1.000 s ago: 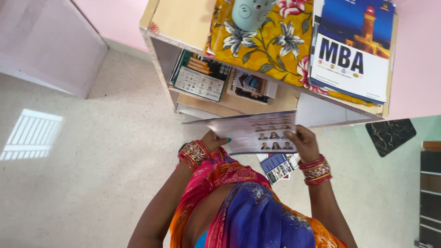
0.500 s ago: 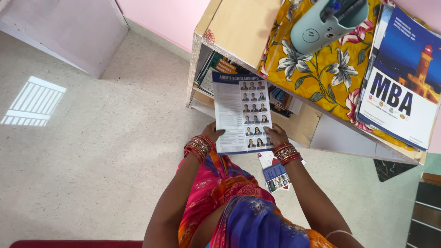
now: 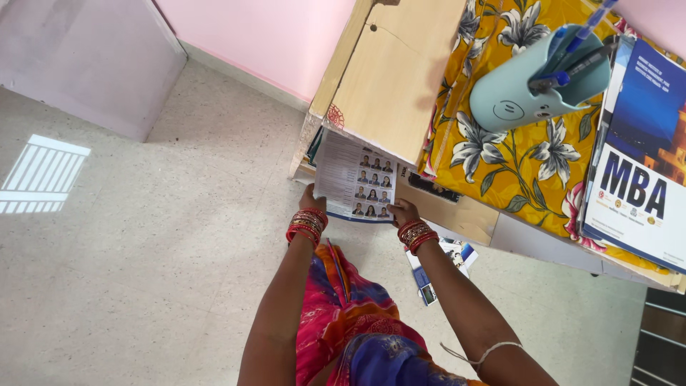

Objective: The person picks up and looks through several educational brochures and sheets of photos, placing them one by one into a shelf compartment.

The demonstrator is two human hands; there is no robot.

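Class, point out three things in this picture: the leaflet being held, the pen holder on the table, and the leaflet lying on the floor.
Held leaflet (image 3: 355,179), head view: printed face.
Pen holder (image 3: 514,96), head view: pale-blue side.
Floor leaflet (image 3: 437,268), head view: blue cover.

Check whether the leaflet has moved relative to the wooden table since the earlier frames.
Yes. The leaflet, gripped by both hands, has gone forward: its far end now lies under the wooden table top edge.

A pale speckled stone floor (image 3: 143,271) fills most of the view. A barred patch of sunlight (image 3: 41,175) lies on it at the left. A pink wall (image 3: 264,32) runs along the top, meeting the floor at a light skirting. At upper left stands a lilac-grey cabinet (image 3: 78,57). A light wooden surface (image 3: 396,78) with an open shelf beneath juts from the right, partly draped in a yellow floral cloth (image 3: 514,157). Dark shelving (image 3: 661,336) shows at the lower right edge.
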